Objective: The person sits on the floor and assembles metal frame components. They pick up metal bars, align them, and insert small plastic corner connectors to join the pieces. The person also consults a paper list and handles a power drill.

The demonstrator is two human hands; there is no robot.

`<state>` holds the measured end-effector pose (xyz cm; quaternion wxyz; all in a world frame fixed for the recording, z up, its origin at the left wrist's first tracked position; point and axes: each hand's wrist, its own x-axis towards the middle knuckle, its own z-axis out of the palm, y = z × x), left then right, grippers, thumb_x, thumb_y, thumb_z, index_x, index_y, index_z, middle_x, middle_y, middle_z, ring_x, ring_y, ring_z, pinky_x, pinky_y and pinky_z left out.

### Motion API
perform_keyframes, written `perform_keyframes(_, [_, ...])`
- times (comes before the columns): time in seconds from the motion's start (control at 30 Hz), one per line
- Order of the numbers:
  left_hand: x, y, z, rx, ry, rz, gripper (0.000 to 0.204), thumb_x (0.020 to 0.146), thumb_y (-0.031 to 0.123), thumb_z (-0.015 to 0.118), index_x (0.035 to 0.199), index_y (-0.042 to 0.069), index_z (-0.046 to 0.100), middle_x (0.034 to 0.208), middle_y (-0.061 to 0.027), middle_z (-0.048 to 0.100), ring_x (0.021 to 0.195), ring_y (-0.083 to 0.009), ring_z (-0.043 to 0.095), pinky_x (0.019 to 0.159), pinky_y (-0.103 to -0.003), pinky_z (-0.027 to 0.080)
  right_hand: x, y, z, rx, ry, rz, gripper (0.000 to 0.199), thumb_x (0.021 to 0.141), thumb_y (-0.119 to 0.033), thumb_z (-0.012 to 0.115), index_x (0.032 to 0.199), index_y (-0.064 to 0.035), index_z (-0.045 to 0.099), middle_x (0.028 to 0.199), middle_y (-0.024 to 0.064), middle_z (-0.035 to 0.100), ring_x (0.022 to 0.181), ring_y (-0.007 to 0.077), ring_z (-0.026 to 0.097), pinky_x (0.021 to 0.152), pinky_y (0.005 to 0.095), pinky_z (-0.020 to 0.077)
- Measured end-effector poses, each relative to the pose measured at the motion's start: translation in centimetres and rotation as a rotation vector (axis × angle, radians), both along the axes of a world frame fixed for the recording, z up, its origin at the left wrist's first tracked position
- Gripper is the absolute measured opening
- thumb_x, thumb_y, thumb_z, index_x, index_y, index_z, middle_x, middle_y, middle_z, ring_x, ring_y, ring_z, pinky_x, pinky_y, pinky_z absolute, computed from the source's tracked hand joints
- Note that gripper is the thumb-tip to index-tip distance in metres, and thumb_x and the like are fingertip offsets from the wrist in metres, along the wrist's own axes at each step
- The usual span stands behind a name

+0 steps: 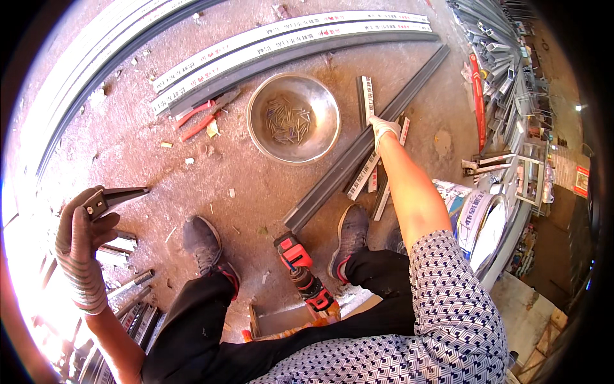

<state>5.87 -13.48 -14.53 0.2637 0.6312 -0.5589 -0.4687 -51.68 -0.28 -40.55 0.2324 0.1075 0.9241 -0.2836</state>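
Observation:
My left hand [80, 253], in a striped grey glove, is raised at the left. Its fingers close round a short dark metal piece [121, 194] with small holes or screws near the held end and a narrow end pointing right. My right hand [385, 132], in a pale glove, reaches down to the crossing metal profiles, its fingers bent over them and partly hidden. Beneath it a long dark profile [336, 179] slants across the floor. Short profiles with printed white strips [366, 96] lie across and beside it. A steel bowl [256, 121] holds many screws.
Red-handled pliers [197, 118] lie left of the bowl. A red and black cordless drill [307, 278] rests between my feet. Long white-faced profiles [294, 35] stretch across the far floor. A white bucket [476, 224] stands right; metal lengths [499, 57] are heaped far right.

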Motion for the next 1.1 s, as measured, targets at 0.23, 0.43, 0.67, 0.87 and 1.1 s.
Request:
perform_keyframes(0.23, [0.5, -0.4, -0.3, 0.029, 0.035, 0.006, 0.041, 0.102, 0.036, 0.058, 0.128, 0.005, 0.067, 0.104, -0.0085, 0.074, 0.084, -0.0171, 0.074, 0.069, -0.026, 0.059, -5.4, 3.4, -3.0, -0.462, -0.141, -0.189, 0.083, 0.082, -0.030, 0.085, 0.149, -0.0008, 0.044, 0.145, 0.0195, 0.056, 0.126, 0.0320, 0.057, 0.108, 0.0459, 0.0441])
perform_keyframes(0.43, [0.0, -0.3, 0.0, 0.048, 0.050, 0.001, 0.042, 0.102, 0.038, 0.058, 0.126, 0.005, 0.067, 0.103, -0.0084, 0.074, 0.085, -0.0170, 0.074, 0.070, -0.027, 0.058, -6.9, 5.0, -1.4, -0.596, -0.098, -0.213, 0.071, 0.080, -0.023, 0.087, 0.138, 0.0042, 0.054, 0.141, 0.0169, 0.059, 0.125, 0.0282, 0.056, 0.110, 0.0404, 0.0397])
perform_keyframes(0.67, [0.4, -0.1, 0.0, 0.033, 0.055, 0.000, 0.042, 0.102, 0.037, 0.057, 0.126, 0.005, 0.067, 0.104, -0.0089, 0.074, 0.087, -0.0176, 0.074, 0.072, -0.027, 0.059, -2.9, 1.5, 8.9, -0.765, 0.369, 0.151, 0.044, 0.082, -0.015, 0.084, 0.118, 0.0017, 0.065, 0.108, 0.0039, 0.069, 0.094, 0.0193, 0.062, 0.089, 0.0366, 0.0497])
perform_keyframes(0.87, [-0.2, -0.3, 0.2, 0.026, 0.061, -0.030, 0.041, 0.103, 0.037, 0.056, 0.126, 0.006, 0.067, 0.105, -0.0092, 0.073, 0.087, -0.0171, 0.074, 0.074, -0.027, 0.059, -3.3, -1.3, 20.0, -0.485, 0.718, 0.572, 0.035, 0.081, -0.021, 0.080, 0.107, -0.0028, 0.065, 0.087, 0.0025, 0.067, 0.076, 0.0153, 0.061, 0.075, 0.0343, 0.0509])
perform_keyframes(1.1, [0.5, -0.4, 0.6, 0.062, 0.116, -0.025, 0.035, 0.102, 0.030, 0.061, 0.124, 0.004, 0.068, 0.106, -0.0107, 0.074, 0.088, -0.0174, 0.074, 0.076, -0.027, 0.058, -1.5, -2.0, 20.0, -0.244, 0.858, 0.905, 0.044, 0.077, -0.031, 0.081, 0.104, -0.0027, 0.062, 0.086, 0.0122, 0.070, 0.079, 0.0268, 0.069, 0.078, 0.0417, 0.0540])
